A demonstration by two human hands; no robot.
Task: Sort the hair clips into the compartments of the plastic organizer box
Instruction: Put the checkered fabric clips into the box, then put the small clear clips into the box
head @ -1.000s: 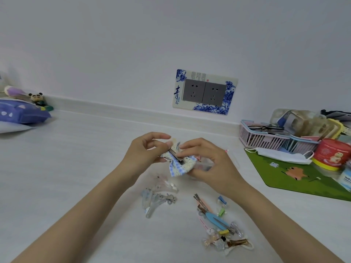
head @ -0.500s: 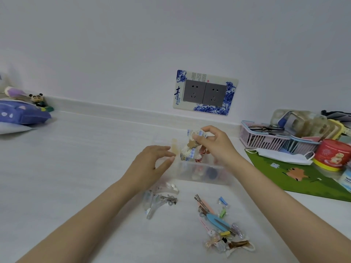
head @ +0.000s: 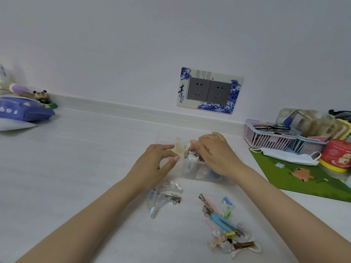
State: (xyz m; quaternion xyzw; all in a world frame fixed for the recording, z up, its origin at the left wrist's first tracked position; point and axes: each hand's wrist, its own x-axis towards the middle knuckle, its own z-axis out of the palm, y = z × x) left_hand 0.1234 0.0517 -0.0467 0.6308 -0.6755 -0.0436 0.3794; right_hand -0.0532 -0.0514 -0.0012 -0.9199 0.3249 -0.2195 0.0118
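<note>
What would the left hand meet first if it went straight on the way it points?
Probably the clear organizer box: the left hand points right and away toward its left end. Just beyond lies the fabric bow clip pinched by the right hand. Depth is unclear.

The organizer box (head: 191,174) is clear, faintly frosted plastic, and the bow clip (head: 192,158) is printed cloth. The counter (head: 76,168) looks matt, pale and faintly grained; among the loose pieces are glossy clear plastic clips (head: 161,201), a bare metal clip (head: 202,197) and a smooth blue plastic clip (head: 220,220). The basket (head: 266,138) is pink slatted plastic, the face mask (head: 284,155) soft white cloth, the red canister (head: 338,155) glossy.
</note>
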